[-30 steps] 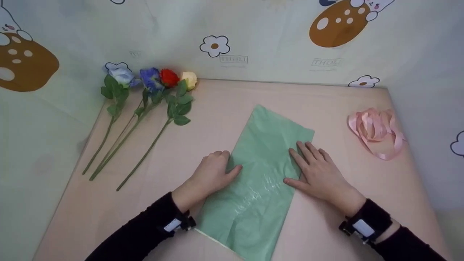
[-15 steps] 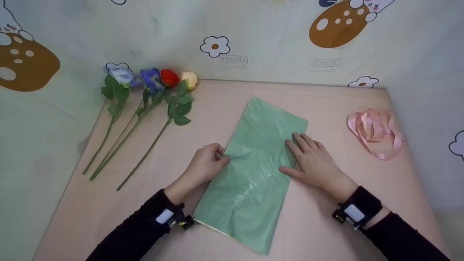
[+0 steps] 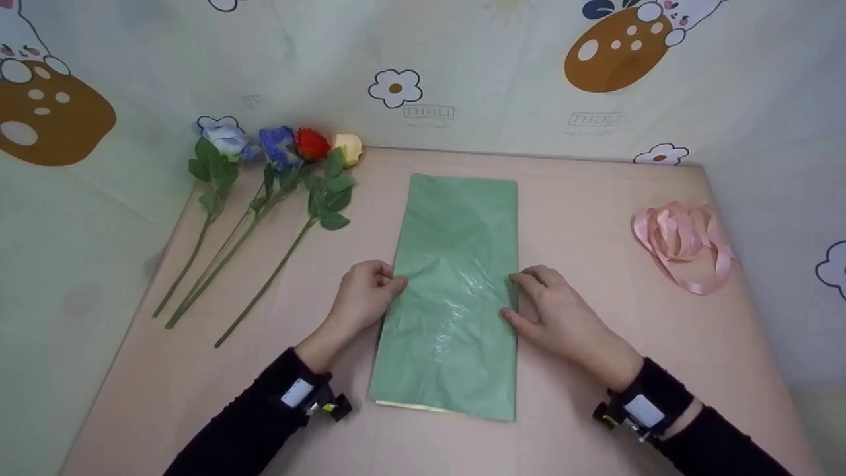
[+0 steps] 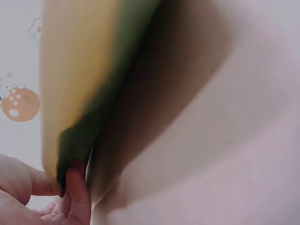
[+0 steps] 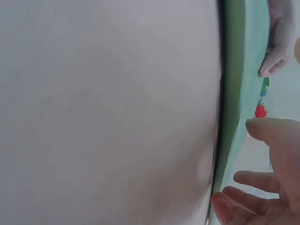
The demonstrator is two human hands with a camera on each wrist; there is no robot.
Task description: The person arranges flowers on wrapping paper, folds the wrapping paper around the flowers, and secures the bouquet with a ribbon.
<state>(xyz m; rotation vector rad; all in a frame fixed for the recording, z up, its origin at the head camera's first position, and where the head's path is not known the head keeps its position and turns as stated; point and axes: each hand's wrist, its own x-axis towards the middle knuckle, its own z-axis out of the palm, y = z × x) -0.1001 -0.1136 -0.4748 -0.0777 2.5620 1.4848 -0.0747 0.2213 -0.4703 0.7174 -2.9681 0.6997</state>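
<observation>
A folded sheet of green wrapping paper (image 3: 459, 225) lies lengthwise on the table in the head view, with crumpled, shiny creases in its middle. A thin pale layer shows along its near edge. My left hand (image 3: 360, 297) pinches the paper's left long edge between thumb and fingers. The left wrist view shows that edge raised off the table, with a yellowish layer (image 4: 79, 70) beside the green. My right hand (image 3: 562, 317) touches the right long edge, its thumb and fingers apart. In the right wrist view the right thumb (image 5: 267, 129) lies over the paper.
Artificial flowers lie at the left: a pale blue one (image 3: 226, 140), a purple-blue one (image 3: 279, 147), a red rose (image 3: 312, 144) and a cream one (image 3: 348, 147). A pink ribbon (image 3: 681, 231) lies coiled at the right. The printed cloth wall (image 3: 489, 79) rises behind the table.
The paper has turned counterclockwise from slanted to nearly straight, and its near end has come fully into view. My left hand has moved left, gripping the edge; the right followed the paper.
</observation>
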